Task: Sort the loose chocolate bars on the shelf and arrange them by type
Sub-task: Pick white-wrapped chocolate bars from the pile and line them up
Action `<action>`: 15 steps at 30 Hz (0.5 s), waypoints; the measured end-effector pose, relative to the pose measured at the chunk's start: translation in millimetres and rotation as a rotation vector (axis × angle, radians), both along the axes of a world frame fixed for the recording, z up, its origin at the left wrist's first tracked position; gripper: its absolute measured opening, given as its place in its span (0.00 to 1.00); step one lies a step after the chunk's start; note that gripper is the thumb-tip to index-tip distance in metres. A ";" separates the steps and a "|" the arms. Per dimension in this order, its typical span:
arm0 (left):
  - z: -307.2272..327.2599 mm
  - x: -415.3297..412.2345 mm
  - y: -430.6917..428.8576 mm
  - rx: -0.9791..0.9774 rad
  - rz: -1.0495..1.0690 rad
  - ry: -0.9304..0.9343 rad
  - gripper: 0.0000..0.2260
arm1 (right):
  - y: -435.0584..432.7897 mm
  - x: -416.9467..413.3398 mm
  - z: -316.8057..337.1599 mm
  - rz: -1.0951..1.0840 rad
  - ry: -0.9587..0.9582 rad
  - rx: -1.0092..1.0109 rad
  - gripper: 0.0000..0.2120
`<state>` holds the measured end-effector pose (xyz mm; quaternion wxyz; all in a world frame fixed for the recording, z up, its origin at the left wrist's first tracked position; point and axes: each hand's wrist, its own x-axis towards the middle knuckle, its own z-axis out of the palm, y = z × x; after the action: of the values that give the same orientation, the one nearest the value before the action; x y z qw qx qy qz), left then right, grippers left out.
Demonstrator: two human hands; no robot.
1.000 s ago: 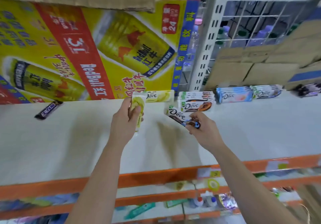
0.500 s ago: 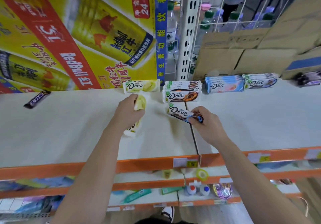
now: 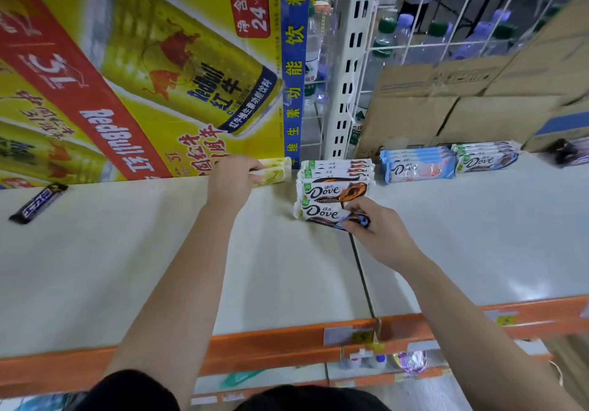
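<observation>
My left hand reaches to the back of the cream shelf and grips a yellow Dove bar lying against the back wall. My right hand pinches the right end of a brown Dove bar lying just in front of the brown Dove stack. To the right lie a light-blue Dove stack and a blue-brown Dove stack. A loose dark bar lies far left on the shelf.
A yellow Red Bull carton stands behind the shelf at left. Cardboard boxes line the back right, behind a white upright post. An orange rail edges the shelf front, with lower shelves below. Dark items lie far right.
My left hand has carried the yellow bar back to the rear wall where the other yellow bar lay. My right hand has shifted its brown bar up against the brown stack.
</observation>
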<state>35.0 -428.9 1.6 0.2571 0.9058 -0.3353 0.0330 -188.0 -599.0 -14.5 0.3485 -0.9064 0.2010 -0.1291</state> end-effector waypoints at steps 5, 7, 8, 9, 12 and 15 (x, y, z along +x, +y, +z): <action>-7.9 8.7 -1.5 -0.035 0.010 -0.053 0.09 | -5.2 5.6 -0.9 -0.002 0.032 0.002 0.11; -8.7 7.5 -2.5 -0.030 0.049 -0.123 0.10 | -6.7 6.4 -1.1 0.005 0.034 0.004 0.11; -9.0 7.2 -3.6 -0.027 0.066 -0.149 0.12 | -8.0 6.4 -1.4 0.009 0.029 0.005 0.10; -9.2 6.5 -5.1 -0.017 0.082 -0.162 0.13 | -9.9 6.0 -2.2 0.014 0.022 0.007 0.10; -10.4 0.3 -14.0 0.019 0.095 -0.156 0.14 | -19.5 3.6 -4.6 0.033 0.019 0.023 0.08; -9.3 -17.4 -29.0 -0.107 0.040 -0.176 0.10 | -34.1 -1.0 -4.8 0.029 0.011 0.043 0.07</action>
<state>17.6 -457.9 -7.6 0.2738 0.8909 -0.3362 0.1355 -189.0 -633.1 -19.3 0.3687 -0.9022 0.1924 -0.1147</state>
